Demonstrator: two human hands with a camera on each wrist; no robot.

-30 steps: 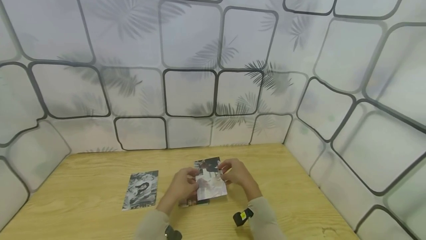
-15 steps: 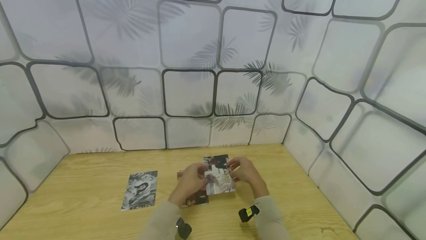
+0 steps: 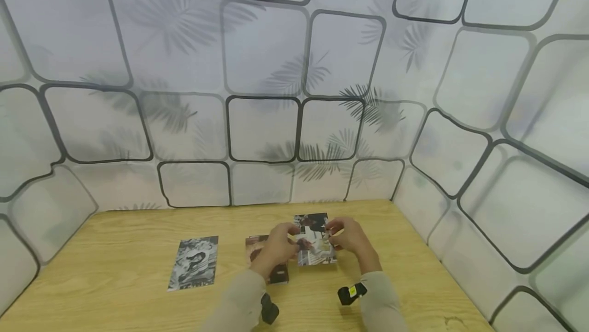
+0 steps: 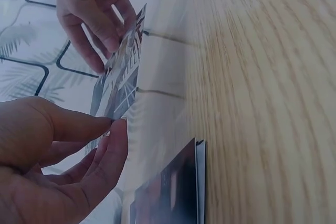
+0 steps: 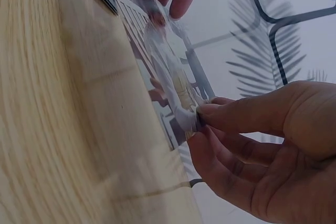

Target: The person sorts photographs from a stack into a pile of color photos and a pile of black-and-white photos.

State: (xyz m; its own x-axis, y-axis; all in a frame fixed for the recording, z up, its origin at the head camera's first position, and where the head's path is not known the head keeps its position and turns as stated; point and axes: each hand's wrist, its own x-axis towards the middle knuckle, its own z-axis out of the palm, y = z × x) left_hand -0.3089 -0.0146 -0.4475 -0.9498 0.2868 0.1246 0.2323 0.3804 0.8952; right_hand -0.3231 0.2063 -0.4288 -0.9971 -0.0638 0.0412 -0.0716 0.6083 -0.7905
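Note:
A glossy photo print [image 3: 315, 242] is held up over the table between both hands. My left hand [image 3: 280, 244] pinches its left edge between thumb and fingers, and my right hand [image 3: 350, 236] pinches the right edge. In the left wrist view the photo [image 4: 123, 74] stands tilted, raised off the wood. The right wrist view shows the right thumb and index finger pinching the photo [image 5: 176, 72] at its edge. Partly behind the left hand lies a small stack of dark photos [image 3: 278, 274], its layered edge visible in the left wrist view.
A black-and-white photo [image 3: 194, 263] lies alone on the wooden table [image 3: 138, 250], left of the stack. A patterned fabric wall [image 3: 262, 127] rises behind the table and along its sides. Dark wrist cameras sit on both sleeves.
Both hands have moved right with the held photo, away from above the stack. More of the dark stack shows now. The black-and-white photo has stayed in place.

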